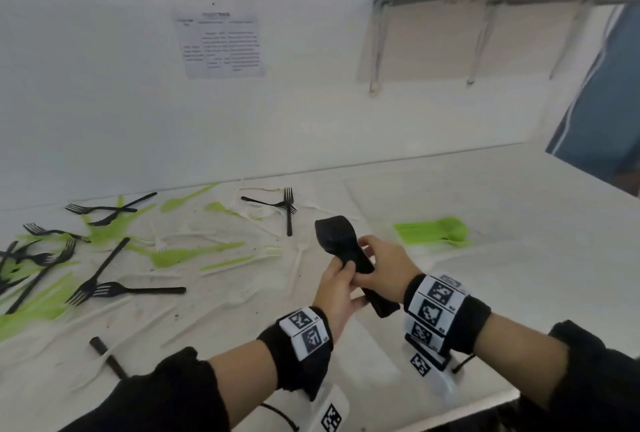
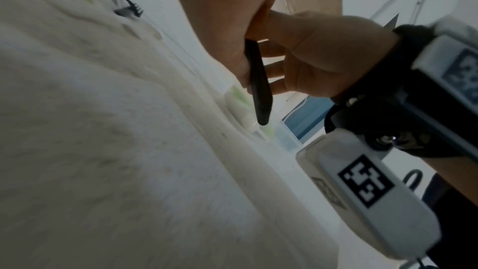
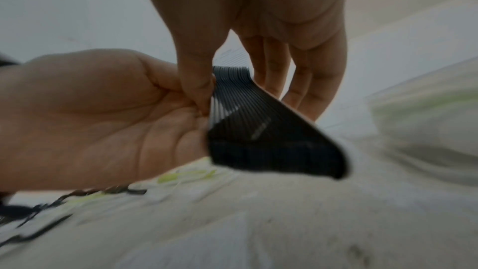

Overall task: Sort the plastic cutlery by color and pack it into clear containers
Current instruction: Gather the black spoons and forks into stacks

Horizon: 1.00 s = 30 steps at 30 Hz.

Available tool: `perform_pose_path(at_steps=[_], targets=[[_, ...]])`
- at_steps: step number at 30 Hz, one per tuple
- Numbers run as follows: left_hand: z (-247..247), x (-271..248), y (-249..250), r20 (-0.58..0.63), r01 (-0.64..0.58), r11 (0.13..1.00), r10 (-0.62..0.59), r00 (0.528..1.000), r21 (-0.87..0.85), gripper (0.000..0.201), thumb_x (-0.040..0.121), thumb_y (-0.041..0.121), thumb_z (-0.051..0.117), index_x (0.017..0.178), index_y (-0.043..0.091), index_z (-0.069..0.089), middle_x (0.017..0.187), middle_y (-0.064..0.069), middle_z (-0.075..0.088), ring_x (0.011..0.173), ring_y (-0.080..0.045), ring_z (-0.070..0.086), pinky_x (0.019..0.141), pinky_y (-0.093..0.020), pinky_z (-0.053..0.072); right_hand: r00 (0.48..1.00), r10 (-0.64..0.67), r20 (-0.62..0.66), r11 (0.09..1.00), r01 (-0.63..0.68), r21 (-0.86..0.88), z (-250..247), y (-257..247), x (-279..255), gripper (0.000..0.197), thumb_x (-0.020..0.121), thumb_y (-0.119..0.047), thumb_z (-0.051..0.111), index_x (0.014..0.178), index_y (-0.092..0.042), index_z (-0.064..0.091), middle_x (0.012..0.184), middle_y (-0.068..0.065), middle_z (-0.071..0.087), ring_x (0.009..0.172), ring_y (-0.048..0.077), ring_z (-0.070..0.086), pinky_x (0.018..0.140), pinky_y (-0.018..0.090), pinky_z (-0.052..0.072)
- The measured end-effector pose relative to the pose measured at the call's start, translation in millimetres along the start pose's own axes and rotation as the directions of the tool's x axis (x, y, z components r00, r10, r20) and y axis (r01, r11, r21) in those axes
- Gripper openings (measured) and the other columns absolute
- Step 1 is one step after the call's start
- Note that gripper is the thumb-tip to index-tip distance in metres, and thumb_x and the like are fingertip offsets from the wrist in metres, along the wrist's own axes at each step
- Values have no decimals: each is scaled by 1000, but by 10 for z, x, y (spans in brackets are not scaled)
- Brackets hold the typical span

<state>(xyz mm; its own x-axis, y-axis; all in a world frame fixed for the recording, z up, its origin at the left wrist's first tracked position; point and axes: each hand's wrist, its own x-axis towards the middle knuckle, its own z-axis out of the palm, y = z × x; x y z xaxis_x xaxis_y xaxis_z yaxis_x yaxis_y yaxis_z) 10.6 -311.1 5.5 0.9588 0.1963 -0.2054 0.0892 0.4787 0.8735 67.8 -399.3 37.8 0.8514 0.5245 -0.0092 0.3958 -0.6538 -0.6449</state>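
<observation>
Both hands up over the desk [image 1: 450,196]: left hand [image 1: 337,289] and right hand [image 1: 384,267] each have a grip closed round the black stack [image 1: 341,244]. Green stack [image 1: 433,230] boxed already, I'd judge; loose forks [image 1: 104,258] plenty left

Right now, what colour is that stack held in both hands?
Black: the stack of cutlery shows best in the head view.
</observation>
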Motion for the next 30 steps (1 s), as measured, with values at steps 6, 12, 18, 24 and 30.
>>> perform_pose_path(at_steps=[6,12,18,24,30], targets=[[323,412,52,183,-122,959,76,980,256,39,91,12,42,124,32,49,126,15,57,118,-3,52,92,-22,40,999,-2,38,997,5,-83,-584,299,373,53,76,-24,73,124,-17,53,116,1,62,86,10,53,78,17,37],[579,688,23,286,-214,914,114,951,346,37,99,9,36,128,30,46,118,25,57,105,15,54,85,-6,43,993,5,121,997,5,-83,-1055,538,569,45,76,-21,74,117,-22,56,109,-5,61,85,14,62,79,19,46],[736,987,-122,190,-180,919,118,975,350,49,97,48,30,142,28,29,135,2,51,116,-16,56,104,-31,42,993,83,87,912,-110,395,-1012,662,789,41,81,-15,69,118,-11,51,107,4,61,83,20,65,77,32,56],[870,1136,-130,184,-308,812,249,951,495,51,101,26,35,147,23,16,147,-12,38,133,-26,38,110,-38,30,988,94,120,712,-151,686,-1083,828,872,40,84,-9,66,119,-6,46,103,4,63,81,11,62,68,18,51],[878,1248,-229,252,-318,616,195,948,721,67,88,39,44,147,19,18,145,2,33,131,-4,32,104,-14,22,983,85,-162,907,-9,421,-1581,1291,897,105,59,-25,87,142,-25,22,134,1,34,121,18,40,102,33,38]])
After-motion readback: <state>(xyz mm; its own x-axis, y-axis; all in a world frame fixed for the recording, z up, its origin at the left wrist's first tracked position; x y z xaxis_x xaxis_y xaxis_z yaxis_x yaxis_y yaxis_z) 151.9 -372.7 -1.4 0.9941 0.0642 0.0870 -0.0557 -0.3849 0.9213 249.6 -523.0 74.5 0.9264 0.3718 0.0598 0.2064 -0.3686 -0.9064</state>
